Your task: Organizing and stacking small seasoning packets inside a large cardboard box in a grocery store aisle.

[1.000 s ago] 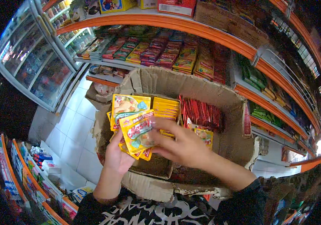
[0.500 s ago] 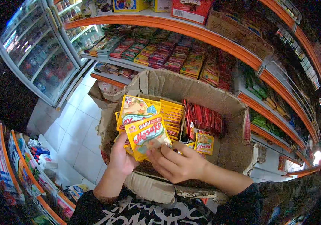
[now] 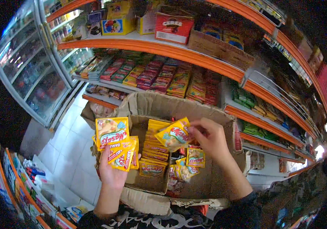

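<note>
My left hand (image 3: 111,173) is closed on a fanned bunch of yellow seasoning sachets (image 3: 112,131), over the left side of a large worn cardboard box (image 3: 205,112). With its fingertips, my right hand (image 3: 212,139) pinches a single yellow seasoning sachet (image 3: 170,134) by its right edge, tilted above the box. Below lies a smaller open carton (image 3: 138,185) holding a stacked row of yellow sachets (image 3: 154,156). Several loose sachets (image 3: 195,157) rest to its right, beneath my right hand. The red packets behind that hand are mostly hidden.
Orange-edged shelves (image 3: 156,53) filled with colourful packets run behind the box and down the right. A red carton (image 3: 173,28) stands on the upper shelf. At the far left is a glass-door fridge (image 3: 33,68) beside white floor tiles (image 3: 73,147). More goods line the lower left.
My right hand has moved right and up, carrying one sachet away from the bunch. My left hand has shifted left with the others. More of the upper shelves shows now.
</note>
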`<action>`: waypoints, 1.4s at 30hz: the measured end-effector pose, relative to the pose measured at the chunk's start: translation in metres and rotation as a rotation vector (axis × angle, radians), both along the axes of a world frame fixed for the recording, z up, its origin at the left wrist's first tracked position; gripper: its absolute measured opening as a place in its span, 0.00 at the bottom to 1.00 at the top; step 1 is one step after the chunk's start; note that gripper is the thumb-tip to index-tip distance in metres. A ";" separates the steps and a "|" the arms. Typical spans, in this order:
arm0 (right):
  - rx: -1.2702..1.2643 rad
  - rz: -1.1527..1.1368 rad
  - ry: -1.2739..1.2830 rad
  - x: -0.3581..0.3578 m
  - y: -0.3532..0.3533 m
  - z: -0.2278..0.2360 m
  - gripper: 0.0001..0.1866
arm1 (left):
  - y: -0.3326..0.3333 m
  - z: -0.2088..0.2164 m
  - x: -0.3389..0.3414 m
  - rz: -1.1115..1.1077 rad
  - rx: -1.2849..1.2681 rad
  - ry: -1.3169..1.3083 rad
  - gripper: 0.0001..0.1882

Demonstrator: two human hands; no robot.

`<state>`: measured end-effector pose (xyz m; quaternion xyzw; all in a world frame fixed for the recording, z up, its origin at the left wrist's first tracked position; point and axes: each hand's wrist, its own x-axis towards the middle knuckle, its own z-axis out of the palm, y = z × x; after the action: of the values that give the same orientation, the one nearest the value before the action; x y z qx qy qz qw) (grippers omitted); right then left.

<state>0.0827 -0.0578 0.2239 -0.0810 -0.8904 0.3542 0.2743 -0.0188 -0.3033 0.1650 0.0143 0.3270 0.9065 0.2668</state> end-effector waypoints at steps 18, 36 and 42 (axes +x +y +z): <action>-0.192 0.242 0.005 -0.004 -0.015 -0.034 0.07 | -0.006 -0.008 -0.004 0.247 0.170 0.168 0.25; 0.848 0.624 -0.242 -0.010 -0.074 -0.090 0.15 | -0.013 -0.008 0.002 0.151 0.105 0.070 0.23; 0.785 0.556 -0.237 -0.010 -0.073 -0.084 0.14 | -0.009 -0.006 -0.001 0.103 0.058 0.086 0.24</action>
<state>0.0729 -0.1311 0.1395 0.2293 -0.9696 0.0399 0.0760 -0.0196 -0.3126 0.1588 0.0439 0.3118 0.9268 0.2048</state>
